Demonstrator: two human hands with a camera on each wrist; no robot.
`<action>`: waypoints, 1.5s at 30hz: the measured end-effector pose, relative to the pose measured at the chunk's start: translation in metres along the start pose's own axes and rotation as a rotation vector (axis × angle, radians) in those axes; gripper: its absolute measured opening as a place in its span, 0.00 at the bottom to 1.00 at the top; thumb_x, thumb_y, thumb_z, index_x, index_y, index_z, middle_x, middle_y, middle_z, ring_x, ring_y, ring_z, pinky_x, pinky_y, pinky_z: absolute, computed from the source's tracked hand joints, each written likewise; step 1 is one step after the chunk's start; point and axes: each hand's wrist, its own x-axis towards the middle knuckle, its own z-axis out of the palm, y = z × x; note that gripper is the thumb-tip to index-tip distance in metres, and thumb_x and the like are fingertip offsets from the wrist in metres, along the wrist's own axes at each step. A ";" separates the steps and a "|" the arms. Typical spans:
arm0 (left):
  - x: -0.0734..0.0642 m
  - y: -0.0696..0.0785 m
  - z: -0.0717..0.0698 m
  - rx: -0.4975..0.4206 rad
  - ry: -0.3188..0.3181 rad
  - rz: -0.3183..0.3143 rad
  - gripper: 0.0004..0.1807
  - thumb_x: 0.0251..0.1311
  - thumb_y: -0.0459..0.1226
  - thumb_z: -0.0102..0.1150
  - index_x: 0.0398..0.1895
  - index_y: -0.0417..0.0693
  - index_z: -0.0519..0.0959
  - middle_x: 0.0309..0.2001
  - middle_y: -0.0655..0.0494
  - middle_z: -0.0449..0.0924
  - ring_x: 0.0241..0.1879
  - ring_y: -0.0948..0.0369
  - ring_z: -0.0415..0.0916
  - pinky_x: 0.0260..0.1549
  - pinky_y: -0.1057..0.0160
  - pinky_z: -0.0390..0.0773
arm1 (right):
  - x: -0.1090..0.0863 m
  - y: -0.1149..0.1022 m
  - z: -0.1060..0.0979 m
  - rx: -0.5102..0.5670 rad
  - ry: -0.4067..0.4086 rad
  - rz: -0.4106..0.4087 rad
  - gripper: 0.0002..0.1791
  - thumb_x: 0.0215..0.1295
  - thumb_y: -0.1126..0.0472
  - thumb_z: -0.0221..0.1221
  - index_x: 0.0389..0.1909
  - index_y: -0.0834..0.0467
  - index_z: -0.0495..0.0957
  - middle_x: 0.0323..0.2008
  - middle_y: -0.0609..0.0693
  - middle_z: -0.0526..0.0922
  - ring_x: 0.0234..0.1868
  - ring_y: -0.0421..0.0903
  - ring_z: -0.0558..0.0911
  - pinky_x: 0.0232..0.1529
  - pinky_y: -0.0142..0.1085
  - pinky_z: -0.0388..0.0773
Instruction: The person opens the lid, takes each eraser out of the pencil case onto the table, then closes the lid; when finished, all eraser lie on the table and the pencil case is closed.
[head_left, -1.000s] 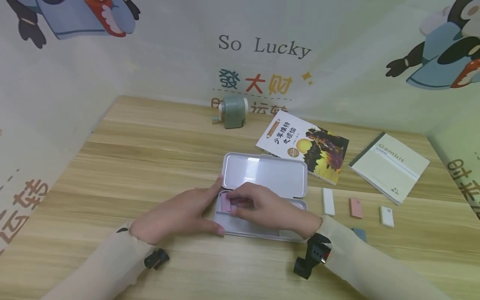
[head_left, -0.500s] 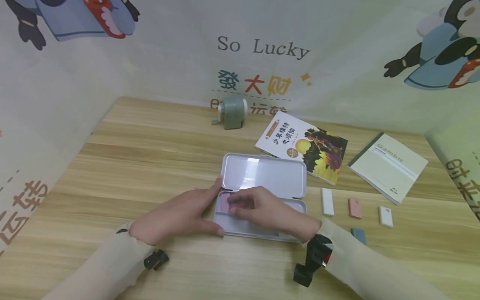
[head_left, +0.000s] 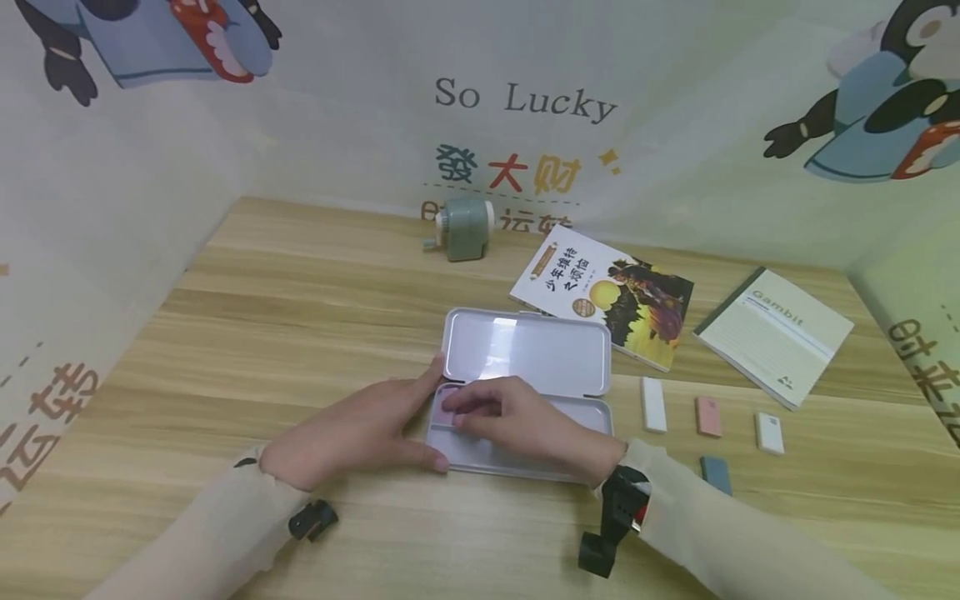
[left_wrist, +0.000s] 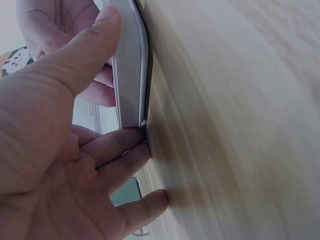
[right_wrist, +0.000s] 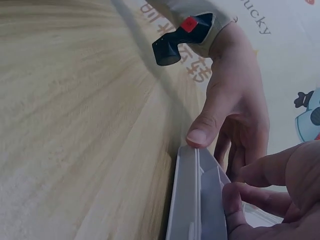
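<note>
An open pale grey pencil case (head_left: 525, 346) lies mid-table, its lid tipped back. My left hand (head_left: 352, 433) rests against the case's left end, thumb near the front corner and index finger near the hinge. The fingers are fairly straight; in the left wrist view, the thumb (left_wrist: 107, 27) touches the case wall. Inside the small upper-left compartment is a pinkish-purple eraser (head_left: 443, 406). My right hand (head_left: 517, 417) reaches into that compartment with curled fingers and pinches at the eraser, covering much of it. The fingers hide the exact contact, and the right wrist view does not show the eraser.
To the right lie a long white block (head_left: 654, 405), a pink eraser (head_left: 708, 417), a white eraser (head_left: 769, 433) and a blue eraser (head_left: 716, 474). Behind stand a green pencil sharpener (head_left: 467, 230), an illustrated book (head_left: 600, 296) and a notebook (head_left: 776, 333).
My right hand has shifted slightly left, and its fingers now cover more of the pinkish-purple eraser. My left hand stays against the pencil case.
</note>
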 end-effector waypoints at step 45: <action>0.002 -0.002 0.003 -0.025 -0.012 -0.036 0.67 0.56 0.58 0.75 0.85 0.37 0.43 0.76 0.35 0.67 0.75 0.41 0.69 0.76 0.41 0.68 | 0.005 0.004 0.013 0.040 0.167 -0.048 0.17 0.64 0.70 0.67 0.51 0.62 0.76 0.40 0.57 0.84 0.36 0.37 0.80 0.39 0.22 0.81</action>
